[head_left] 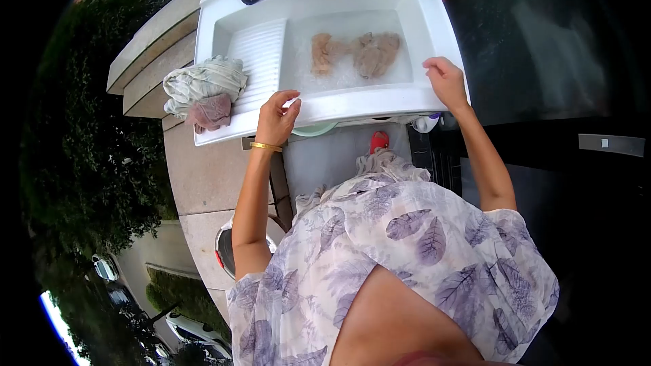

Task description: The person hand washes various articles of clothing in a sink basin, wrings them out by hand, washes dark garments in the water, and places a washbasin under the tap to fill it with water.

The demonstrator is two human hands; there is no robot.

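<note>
Both grips look unburdened: the left hand [274, 118] is partly open, thumb apart from its bent fingers, and the right hand [446, 85] curls loosely, nothing visible in either. They are at the front edge and right-hand side of the white sink [352, 100], perhaps for support, though contact is unclear. Between them, farther in, a tan cloth [322, 54] and a brown cloth [377, 54] lie crumpled in cloudy water, probably to soak, their thin fabric bunched into soft folds. Straight, hard ridges shape the washboard [256, 57] on the left, likely for rubbing. Beside it, a wrinkled pale cloth [203, 85] and a mauve cloth [211, 112] sit heaped on the rim, apparently kept out of the water.
</note>
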